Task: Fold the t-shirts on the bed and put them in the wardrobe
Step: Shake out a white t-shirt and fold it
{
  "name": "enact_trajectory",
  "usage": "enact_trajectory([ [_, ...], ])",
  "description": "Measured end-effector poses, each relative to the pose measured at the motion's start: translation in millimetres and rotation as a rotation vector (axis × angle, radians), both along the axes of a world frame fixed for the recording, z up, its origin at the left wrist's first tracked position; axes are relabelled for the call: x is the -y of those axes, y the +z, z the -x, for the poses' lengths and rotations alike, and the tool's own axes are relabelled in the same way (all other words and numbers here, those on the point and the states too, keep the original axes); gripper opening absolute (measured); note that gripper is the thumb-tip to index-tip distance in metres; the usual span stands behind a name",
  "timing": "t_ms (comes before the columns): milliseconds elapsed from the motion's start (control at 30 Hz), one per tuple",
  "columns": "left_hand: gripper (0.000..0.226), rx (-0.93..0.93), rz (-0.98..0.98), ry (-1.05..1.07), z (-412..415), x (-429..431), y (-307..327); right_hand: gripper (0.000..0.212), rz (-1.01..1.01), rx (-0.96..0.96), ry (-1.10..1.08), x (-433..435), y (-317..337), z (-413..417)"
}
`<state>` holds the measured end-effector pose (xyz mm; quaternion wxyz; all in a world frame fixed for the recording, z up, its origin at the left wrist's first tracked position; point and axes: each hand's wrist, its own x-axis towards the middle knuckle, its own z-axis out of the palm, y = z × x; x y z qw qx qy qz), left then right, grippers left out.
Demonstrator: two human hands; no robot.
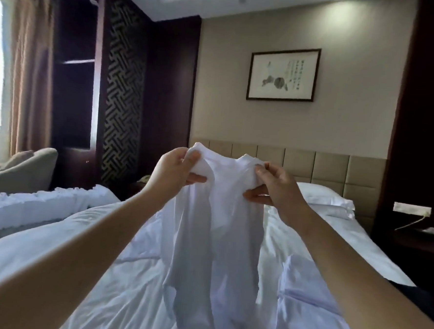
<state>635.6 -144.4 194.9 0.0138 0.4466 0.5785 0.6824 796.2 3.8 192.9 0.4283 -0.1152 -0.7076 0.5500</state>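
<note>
L forearm [60, 256] over rumpled white bed [117, 280]; dark wardrobe [75, 92] far left.

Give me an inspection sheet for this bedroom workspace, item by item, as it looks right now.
Surface: bed, rumpled white duvet.
Job's things: white t-shirt held up over the bed, unfolded; wardrobe at back left, open, shelf visible.
Clutter: bunched white bedding at left.
Grippers: left hand and right hand each pinch the t-shirt's top edge.
Cables: one cable hangs from the wall plate at right.
Surroundings: armchair, framed picture, pillow.
</note>
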Motion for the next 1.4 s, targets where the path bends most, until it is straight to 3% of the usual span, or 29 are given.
enact_trajectory([
  [367, 0.032, -0.138, -0.084, -0.053, -24.2, 26.4, 80.7, 0.018, -0.051, -0.117, -0.057, 13.5, 83.8, -22.6],
  [667, 0.026, -0.101, 0.153, -0.044, 53.9, -25.3, 40.1, 0.017, -0.024, 0.090, -0.053, -48.6, 35.7, 42.9],
  [833, 0.033, -0.144, 0.240, 0.043, 140.7, -95.7, 10.2, 0.015, -0.005, 0.146, -0.079, -117.7, 5.0, 132.6],
  [933, 0.043, -0.269, 0.251, 0.143, 192.6, -141.5, 19.2, 0.015, -0.055, 0.092, -0.117, -161.1, 10.0, 190.5],
  [1033, 0.030, -0.420, 0.227, 0.300, 235.2, -175.0, 52.2, 0.019, -0.152, -0.014, -0.230, -195.8, 39.7, 231.5],
  [1133, 0.018, -0.548, 0.116, 0.335, 259.9, -186.8, 90.5, 0.025, -0.325, -0.134, -0.393, -214.2, 82.5, 247.5],
  [1233, 0.024, -0.623, -0.001, 0.419, 273.9, -181.5, 111.5, 0.017, -0.368, -0.247, -0.413, -214.0, 107.3, 244.9],
  [1400, 0.027, -0.608, 0.038, 0.475, 265.2, -151.9, 87.2, 0.013, -0.377, -0.171, -0.397, -202.1, 83.9, 224.0],
])
